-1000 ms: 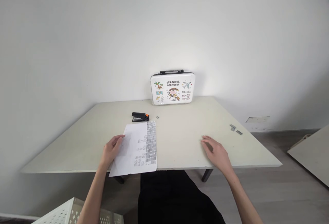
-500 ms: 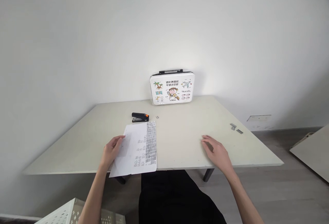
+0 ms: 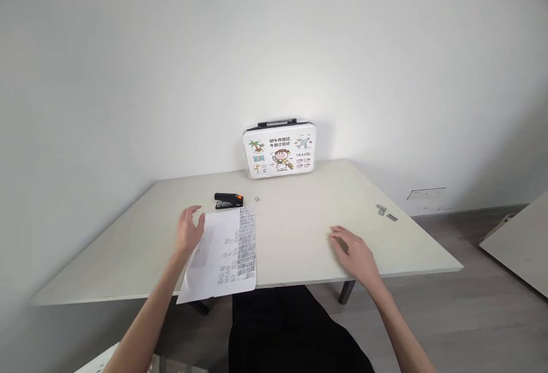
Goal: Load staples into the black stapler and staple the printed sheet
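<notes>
My left hand [image 3: 189, 230] is open over the left edge of the paper sheets [image 3: 218, 256], thumb and fingers apart and holding nothing. The paper carries printed or written text, dense along its right side, and its lower edge sticks out past the table's front. Just beyond it lies a black stapler [image 3: 229, 200] with an orange patch. Two small staple strips [image 3: 257, 199] rest to the stapler's right. My right hand [image 3: 351, 250] hovers at or rests on the table near the front, fingers loosely curved with a gap to the thumb, nothing in it.
A white case [image 3: 280, 150] with cartoon prints and a black handle leans on the wall at the back of the table [image 3: 295, 219]. Several grey staple strips [image 3: 386, 213] lie at the right. A white perforated basket [image 3: 100, 359] stands below on the left.
My left hand has let go of the paper's left edge and moved forward toward the stapler, its fingers spreading. The right hand has hardly moved. The view has shifted slightly.
</notes>
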The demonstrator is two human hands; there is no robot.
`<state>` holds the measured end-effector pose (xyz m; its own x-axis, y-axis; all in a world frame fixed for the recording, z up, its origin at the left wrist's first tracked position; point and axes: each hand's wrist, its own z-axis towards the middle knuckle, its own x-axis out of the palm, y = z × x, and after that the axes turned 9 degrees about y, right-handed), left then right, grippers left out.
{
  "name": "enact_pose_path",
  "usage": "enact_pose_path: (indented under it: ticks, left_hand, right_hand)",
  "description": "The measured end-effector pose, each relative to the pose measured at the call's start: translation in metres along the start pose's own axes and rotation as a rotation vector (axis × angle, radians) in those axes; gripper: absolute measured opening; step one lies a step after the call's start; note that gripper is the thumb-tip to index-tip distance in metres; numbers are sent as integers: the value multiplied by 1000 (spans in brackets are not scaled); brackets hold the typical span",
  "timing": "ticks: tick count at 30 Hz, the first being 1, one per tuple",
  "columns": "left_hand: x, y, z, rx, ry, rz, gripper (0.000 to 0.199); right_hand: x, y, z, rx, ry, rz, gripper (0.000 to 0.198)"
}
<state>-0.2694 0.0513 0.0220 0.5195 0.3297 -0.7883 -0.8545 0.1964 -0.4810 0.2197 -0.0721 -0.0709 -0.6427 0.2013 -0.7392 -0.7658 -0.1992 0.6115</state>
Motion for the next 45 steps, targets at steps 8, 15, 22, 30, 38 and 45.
enact_pose_path:
  ticks: [8, 15, 22, 30, 38, 45]
  left_hand:
    - [35, -39, 92, 360, 353, 161, 47]
    - [33, -50, 135, 316, 572, 278, 38]
    - [12, -91, 115, 378, 561, 280, 49]
    - [34, -201, 44, 713, 703, 191, 47]
    - [92, -250, -22, 958, 774, 209, 38]
    - [119, -262, -41, 896, 753, 148, 31]
  right_hand:
    - [1, -1, 3, -12, -14, -29, 34]
    - [0, 0, 2, -13, -2, -15, 36]
    - [3, -4, 3, -23, -7, -29, 36]
    - [0, 1, 5, -17, -6, -17, 35]
    - [-4, 10, 8, 55, -42, 115, 50]
    - [-15, 19, 7, 119, -3, 187, 57]
